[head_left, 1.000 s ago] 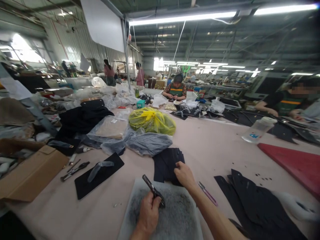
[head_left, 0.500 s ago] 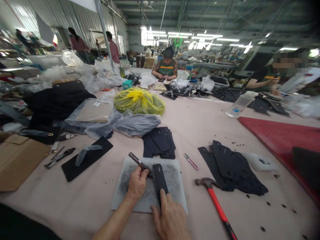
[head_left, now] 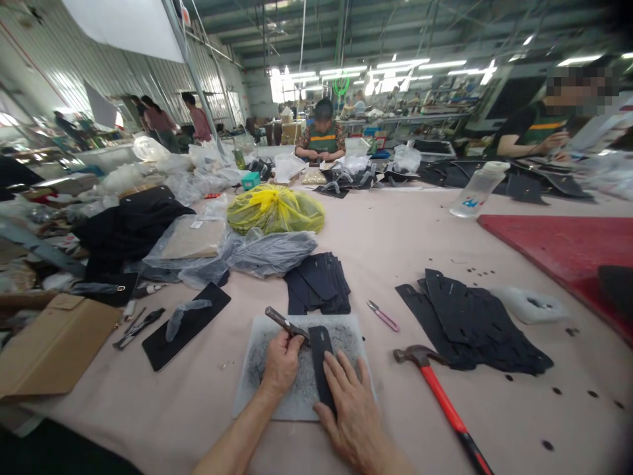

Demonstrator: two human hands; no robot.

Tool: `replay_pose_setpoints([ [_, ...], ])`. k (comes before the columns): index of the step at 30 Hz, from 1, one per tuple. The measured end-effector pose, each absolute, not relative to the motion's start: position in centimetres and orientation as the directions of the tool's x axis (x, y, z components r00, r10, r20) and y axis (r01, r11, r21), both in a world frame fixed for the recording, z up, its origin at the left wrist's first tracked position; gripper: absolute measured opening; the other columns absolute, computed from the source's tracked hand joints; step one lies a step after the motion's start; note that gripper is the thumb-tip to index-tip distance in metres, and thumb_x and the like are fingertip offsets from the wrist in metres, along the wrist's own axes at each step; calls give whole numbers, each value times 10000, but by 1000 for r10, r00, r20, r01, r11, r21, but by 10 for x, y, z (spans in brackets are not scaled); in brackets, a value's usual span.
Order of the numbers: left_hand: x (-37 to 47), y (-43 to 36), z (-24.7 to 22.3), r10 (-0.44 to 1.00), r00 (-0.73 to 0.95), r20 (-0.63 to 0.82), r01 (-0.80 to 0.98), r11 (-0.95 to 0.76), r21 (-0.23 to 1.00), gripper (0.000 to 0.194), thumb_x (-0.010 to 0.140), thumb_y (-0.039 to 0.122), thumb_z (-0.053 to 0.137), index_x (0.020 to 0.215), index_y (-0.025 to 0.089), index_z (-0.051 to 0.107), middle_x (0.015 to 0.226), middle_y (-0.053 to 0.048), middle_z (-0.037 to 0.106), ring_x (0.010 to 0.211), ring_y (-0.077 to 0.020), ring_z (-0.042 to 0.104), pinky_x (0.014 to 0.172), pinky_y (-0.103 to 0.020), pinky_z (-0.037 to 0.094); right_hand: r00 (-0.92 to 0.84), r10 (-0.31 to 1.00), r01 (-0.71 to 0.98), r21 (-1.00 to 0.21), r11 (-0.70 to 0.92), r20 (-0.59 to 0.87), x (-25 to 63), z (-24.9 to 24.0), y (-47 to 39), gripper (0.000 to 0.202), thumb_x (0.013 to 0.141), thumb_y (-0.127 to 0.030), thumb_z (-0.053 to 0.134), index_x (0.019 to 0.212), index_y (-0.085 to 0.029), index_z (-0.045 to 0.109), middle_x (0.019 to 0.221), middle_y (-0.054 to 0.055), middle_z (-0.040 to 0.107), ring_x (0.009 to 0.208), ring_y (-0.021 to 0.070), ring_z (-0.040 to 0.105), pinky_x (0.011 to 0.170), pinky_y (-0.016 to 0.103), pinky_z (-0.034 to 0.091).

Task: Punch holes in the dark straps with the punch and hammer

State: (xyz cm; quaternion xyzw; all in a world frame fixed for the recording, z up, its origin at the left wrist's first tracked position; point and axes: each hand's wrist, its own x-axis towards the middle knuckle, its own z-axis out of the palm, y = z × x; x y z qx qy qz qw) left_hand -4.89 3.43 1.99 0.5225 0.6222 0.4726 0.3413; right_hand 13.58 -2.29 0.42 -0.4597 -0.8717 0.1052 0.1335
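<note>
My left hand (head_left: 283, 359) is closed round a metal punch (head_left: 284, 322), which is tilted, its upper end pointing up and left. Flat on the worn whitish board (head_left: 248, 386) lies a dark strip with a small slot near its far end (head_left: 322, 363). My right hand (head_left: 353, 402) rests with spread fingers on the strip's right edge, its thumb by the near end. The punch's lower end is close to the strip; whether they touch I cannot tell. Right of the board lies a claw hammer with a red and black handle (head_left: 445, 399).
Dark cut pieces are stacked behind the board (head_left: 320, 284) and to the right (head_left: 469, 323). Pink thread snips (head_left: 383, 315) lie between. A black panel (head_left: 188, 326), cardboard box (head_left: 59, 343), yellow bag (head_left: 275, 210), bottle (head_left: 479, 190) and red board (head_left: 568, 247) surround them. Other people work beyond.
My right hand has shifted forward along the strip and spread its fingers flat. The left hand still holds the punch beside the strip. The whole view has shifted slightly.
</note>
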Motion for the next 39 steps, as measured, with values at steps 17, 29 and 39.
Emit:
replay_pose_setpoints([
  [17,-28,45,21,992,-57,109,379,-79,922,225,870,247,500,930,155,696,913,-66,728,873,-207,667,834,-316,511,-532,836,722,-445,530,132,135,8,-29,851,794,-520,626,1481,-118,326,1550,151,256,1426,379,184,1153,619,51],
  [29,-29,48,18,994,44,96,390,-105,915,229,895,254,505,956,160,704,994,-74,726,956,-210,659,902,-320,502,-514,854,710,-520,474,76,136,13,-23,879,729,-420,678,1478,-115,333,1547,140,276,1433,370,162,1168,598,-5],
  [39,-28,49,16,994,50,93,450,-106,887,247,901,272,502,977,172,714,1004,-68,732,969,-204,665,920,-315,499,-517,855,699,-553,454,49,136,14,-21,898,738,-424,673,1495,-125,295,1557,122,255,1441,357,138,1169,592,-12],
])
